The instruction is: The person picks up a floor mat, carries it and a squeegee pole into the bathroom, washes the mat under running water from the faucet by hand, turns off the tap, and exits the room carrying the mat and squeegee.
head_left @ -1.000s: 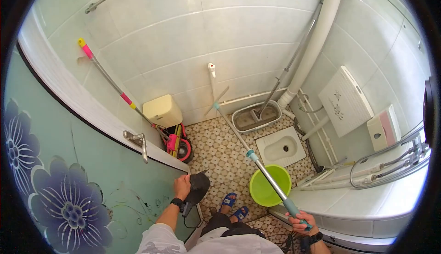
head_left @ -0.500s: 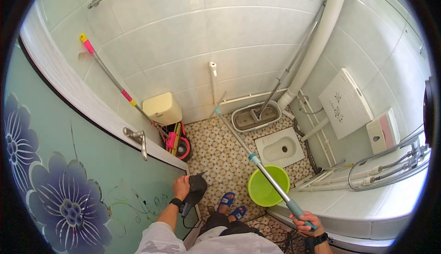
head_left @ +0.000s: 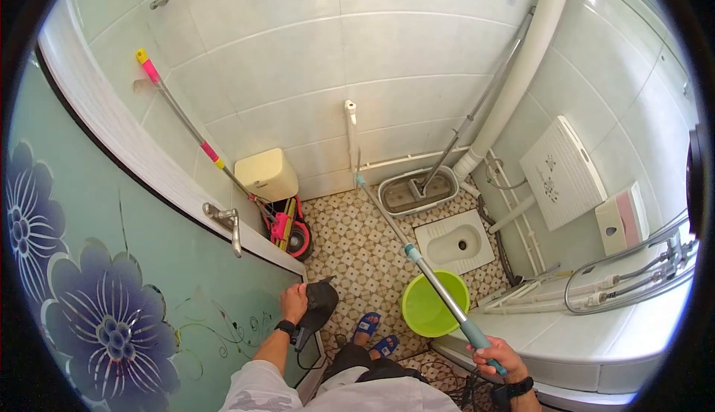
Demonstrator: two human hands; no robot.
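My right hand (head_left: 497, 357) is wrapped round the teal grip of a long telescopic pole (head_left: 441, 291). The pole slants up and away over the green basin (head_left: 411, 315). At its far end, near the white wall pipe, is a thin head seen edge-on; I cannot tell what kind it is. My left hand (head_left: 294, 304) is closed on a dark, rounded object (head_left: 321, 306) with a pointed corner, low beside the glass door (head_left: 223, 285). A grey part and a cable show just below that hand. The kind of object is unclear.
A squat toilet (head_left: 453, 242) and a grey mop bucket (head_left: 402, 207) with a mop stand ahead. A pink-handled mop (head_left: 175, 106) leans left by a cream bin (head_left: 266, 176). The door handle (head_left: 227, 222) juts out. Hoses and pipes (head_left: 633, 267) line the right ledge.
The far end of the pole has shifted slightly to the right, and its thin head now looks more upright. The view has tilted a little. My left hand stays about where it was.
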